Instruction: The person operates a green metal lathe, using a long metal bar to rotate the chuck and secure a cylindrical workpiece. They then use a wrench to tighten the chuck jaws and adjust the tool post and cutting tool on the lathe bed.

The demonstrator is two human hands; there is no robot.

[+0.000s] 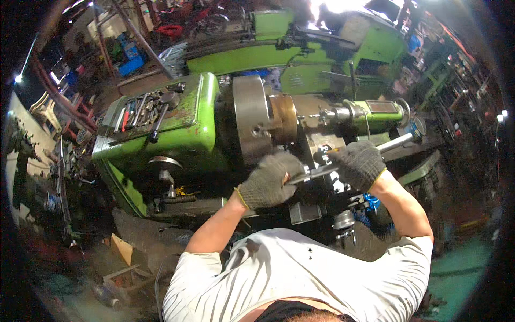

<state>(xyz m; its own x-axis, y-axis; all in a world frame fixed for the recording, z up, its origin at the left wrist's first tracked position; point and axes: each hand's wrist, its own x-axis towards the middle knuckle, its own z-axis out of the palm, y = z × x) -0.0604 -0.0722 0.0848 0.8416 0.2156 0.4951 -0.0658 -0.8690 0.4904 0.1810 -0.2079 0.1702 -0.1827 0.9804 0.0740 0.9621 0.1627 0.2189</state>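
Note:
My left hand, in a grey knitted work glove, is closed around the near end of a metal bar in front of the lathe chuck. My right hand, gloved alike, is closed over the bar farther right; its grip partly hides the bar. Beyond that hand a brighter, thicker metal tube slants up to the right; whether it is one piece with the bar I cannot tell. The large steel chuck holds a brownish ring-shaped workpiece. Under my hands lies the tool-post area, partly hidden.
The green headstock stands left, with loose hand tools on top. A green tailstock is at the right. Below my right forearm is a metal handwheel. Another green machine stands behind; a wooden box lies lower left.

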